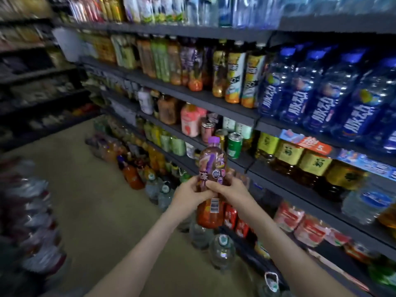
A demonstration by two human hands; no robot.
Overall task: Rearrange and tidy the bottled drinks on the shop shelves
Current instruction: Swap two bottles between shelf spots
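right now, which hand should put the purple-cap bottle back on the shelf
Right, probably. Both grip the bottle, but the right hand is on the side nearest the shelf, while the left hand would have to reach across it.

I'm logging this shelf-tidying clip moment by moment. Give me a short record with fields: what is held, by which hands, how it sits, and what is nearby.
held item: purple-capped bottle, amber drink
orientation: roughly upright, cap up
left hand: grips the bottle's middle from the left
right hand: grips the bottle's middle from the right
placement: in the air in front of the shelves, not on one
behind it: green can on a shelf
upper right shelf: blue-labelled bottles
floor below: clear water jugs
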